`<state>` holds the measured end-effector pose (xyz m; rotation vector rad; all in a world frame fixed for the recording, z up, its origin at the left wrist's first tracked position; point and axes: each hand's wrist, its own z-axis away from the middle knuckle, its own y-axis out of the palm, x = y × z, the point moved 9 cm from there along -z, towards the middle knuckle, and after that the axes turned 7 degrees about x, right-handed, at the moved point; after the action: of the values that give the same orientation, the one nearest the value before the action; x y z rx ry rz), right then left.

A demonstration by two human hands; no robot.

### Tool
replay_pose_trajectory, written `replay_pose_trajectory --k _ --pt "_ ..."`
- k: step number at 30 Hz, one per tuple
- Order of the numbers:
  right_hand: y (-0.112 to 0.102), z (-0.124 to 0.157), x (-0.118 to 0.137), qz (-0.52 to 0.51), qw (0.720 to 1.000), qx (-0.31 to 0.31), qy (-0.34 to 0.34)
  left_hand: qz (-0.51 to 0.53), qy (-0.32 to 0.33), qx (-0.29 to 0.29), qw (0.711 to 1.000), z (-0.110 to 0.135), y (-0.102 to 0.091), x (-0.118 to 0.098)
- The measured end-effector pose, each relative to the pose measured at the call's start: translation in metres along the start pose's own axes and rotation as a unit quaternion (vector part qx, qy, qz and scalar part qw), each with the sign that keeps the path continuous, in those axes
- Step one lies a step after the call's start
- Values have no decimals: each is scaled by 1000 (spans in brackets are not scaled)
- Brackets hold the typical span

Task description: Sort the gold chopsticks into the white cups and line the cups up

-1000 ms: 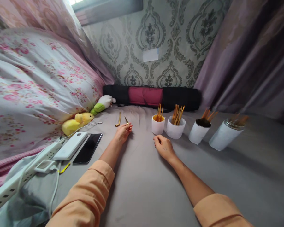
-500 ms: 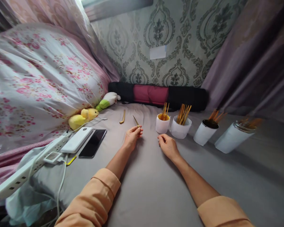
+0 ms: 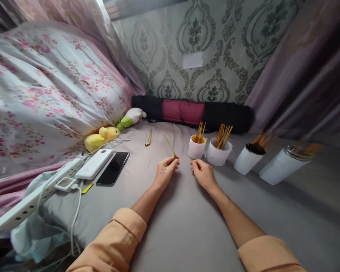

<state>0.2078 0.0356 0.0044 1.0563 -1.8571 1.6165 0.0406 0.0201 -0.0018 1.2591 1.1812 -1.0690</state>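
Observation:
My left hand [image 3: 166, 170] is closed with thumb and fingertips pinched round the near end of a thin golden-brown stick [image 3: 170, 146], which points away and slightly left. Whether it is one stick or a small bunch I cannot tell. My right hand [image 3: 203, 173] is curled on the grey sheet, close in front of the white cups; its fingertips are mostly hidden, and nothing shows between them. Nearest to it are a small white cup [image 3: 196, 149] and a wider white cup [image 3: 218, 155], both holding upright thin sticks. Another gold-coloured piece [image 3: 149, 138] lies on the sheet, farther left.
A dark-mouthed white cup [image 3: 246, 160] and a jar [image 3: 283, 166] with sticks stand at right. Left are a phone [image 3: 113, 168], a white power bank [image 3: 94, 164], a power strip [image 3: 31, 202] and plush toys [image 3: 95, 142]. A black-and-maroon roll [image 3: 184, 111] lies along the wall.
My left hand has moved a little right, closer to my right hand, with the stick still in it. The whole view has shifted slightly.

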Motion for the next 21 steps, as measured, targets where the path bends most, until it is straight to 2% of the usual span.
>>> replay_pose_trajectory --k 4,9,14,21 --pt "-1 0 1 -5 1000 1 2 -66 26 1 998 4 0 -1" --pt "-3 1 3 -19 1000 -9 -7 -147 95 0 985 9 0 -9" --pt "-5 2 4 -39 999 -18 -7 -219 158 8 963 17 6 -21" --pt "-8 3 7 -55 998 -23 -11 -289 205 21 935 23 13 -31"
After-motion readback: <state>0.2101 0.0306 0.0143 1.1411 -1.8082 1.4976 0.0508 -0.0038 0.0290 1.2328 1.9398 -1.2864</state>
